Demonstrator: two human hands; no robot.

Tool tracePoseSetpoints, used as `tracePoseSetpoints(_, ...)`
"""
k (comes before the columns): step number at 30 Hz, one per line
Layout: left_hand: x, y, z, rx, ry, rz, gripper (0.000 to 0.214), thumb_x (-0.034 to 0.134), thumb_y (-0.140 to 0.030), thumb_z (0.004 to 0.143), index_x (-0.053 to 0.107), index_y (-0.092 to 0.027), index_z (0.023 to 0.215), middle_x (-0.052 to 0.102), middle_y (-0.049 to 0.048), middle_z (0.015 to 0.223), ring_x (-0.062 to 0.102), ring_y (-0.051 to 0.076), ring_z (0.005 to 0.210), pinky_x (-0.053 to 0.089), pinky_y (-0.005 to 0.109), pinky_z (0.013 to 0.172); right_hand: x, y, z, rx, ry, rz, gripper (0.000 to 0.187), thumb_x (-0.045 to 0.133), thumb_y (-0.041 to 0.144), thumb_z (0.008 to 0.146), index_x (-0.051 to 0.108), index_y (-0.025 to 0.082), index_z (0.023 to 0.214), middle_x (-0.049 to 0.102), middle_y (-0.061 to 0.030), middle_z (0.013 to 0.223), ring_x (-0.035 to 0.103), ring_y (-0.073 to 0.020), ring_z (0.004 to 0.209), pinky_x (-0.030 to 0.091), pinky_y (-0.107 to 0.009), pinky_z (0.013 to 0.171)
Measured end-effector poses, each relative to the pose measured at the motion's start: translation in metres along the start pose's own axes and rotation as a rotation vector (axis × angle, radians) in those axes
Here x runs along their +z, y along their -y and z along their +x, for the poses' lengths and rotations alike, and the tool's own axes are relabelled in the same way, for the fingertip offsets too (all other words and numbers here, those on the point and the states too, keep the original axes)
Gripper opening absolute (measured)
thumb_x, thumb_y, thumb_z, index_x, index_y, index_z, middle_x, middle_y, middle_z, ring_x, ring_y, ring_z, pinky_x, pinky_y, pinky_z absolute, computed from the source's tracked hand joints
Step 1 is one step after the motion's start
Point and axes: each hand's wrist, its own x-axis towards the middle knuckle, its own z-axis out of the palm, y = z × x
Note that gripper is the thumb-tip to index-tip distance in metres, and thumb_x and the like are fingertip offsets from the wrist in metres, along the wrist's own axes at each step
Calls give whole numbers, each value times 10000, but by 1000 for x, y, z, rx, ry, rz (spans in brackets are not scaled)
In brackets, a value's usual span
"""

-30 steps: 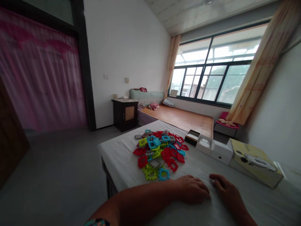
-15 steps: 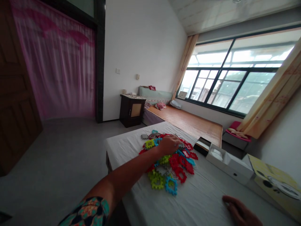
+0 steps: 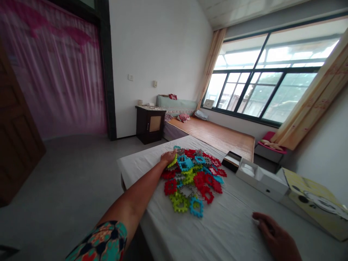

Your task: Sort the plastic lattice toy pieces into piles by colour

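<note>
right hand (image 3: 277, 233) partly below bottom edge

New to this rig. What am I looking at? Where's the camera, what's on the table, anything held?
No machine here: these are a person's two bare hands, seen from a camera worn on the head, looking forward and down. It is the only viewpoint.

On the cloth-covered table lies a pile of toothed pieces in red, blue, yellow-green and grey. Boxes stand to its right, including a black one and a yellow one.

The left hand is at the pile's far left edge, fingers on a yellow-green piece; how firmly it is gripped can't be seen. The right hand is low at the right, apart from the pile; something whitish shows at its fingertips, too unclear to identify.
</note>
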Motion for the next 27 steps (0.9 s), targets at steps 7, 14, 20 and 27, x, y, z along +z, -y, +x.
tracePoseSetpoints(7, 18, -28, -31, -1, -35, -103, 626, 113, -556, 878, 618, -272, 1112, 631, 22, 1157, 554, 213, 1092, 395, 301, 893, 23, 139, -40, -629, 95, -3, 521, 506, 424, 808, 414, 285, 1301, 507, -52, 1285, 455, -228, 1183, 435, -363, 938)
tracePoseSetpoints(14, 46, -78, -73, -1, -57, -88, 583, 137, -523, 888, 627, -279, 1089, 648, 39, 1126, 554, 209, 1087, 376, 322, 916, 20, 160, -52, -520, 199, -144, 757, 580, 463, 732, 241, 313, 1392, 230, -34, 1467, 254, -291, 1301, 321, -457, 1006)
tracePoseSetpoints(20, 75, -129, -103, 38, -64, -67, 621, 120, -516, 887, 669, -246, 987, 682, 95, 1026, 588, 241, 1016, 365, 378, 904, -12, 120, -47, -372, 247, -231, 613, 533, 207, 692, 434, 316, 1287, 254, 4, 1458, 318, -251, 1270, 340, -406, 991)
tracePoseSetpoints(27, 112, -197, -145, 111, -49, -98, 587, 119, -449, 904, 676, -264, 917, 695, 62, 976, 589, 211, 985, 348, 364, 908, -62, 36, -66, -305, 265, -339, 643, 451, 104, 653, 453, 264, 1276, 363, -17, 1405, 356, -215, 1254, 362, -380, 989)
